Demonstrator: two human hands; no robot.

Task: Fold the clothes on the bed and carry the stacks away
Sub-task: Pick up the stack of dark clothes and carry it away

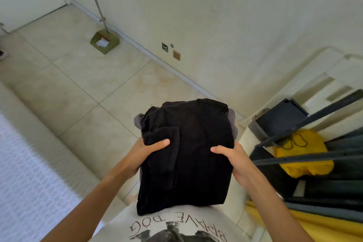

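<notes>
Stack of folded black and grey cloth garments, centre frame: soft, light, prone to sagging. Left hand and right hand clamp opposite edges, thumbs on top; support underneath.

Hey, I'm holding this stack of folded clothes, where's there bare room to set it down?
Both hands, left hand and right hand, grip the black folded stack. Bare tiled floor lies ahead, between the bed edge, the wall and the green mop. The right is crowded: dark rack bars over a yellow garment.
</notes>
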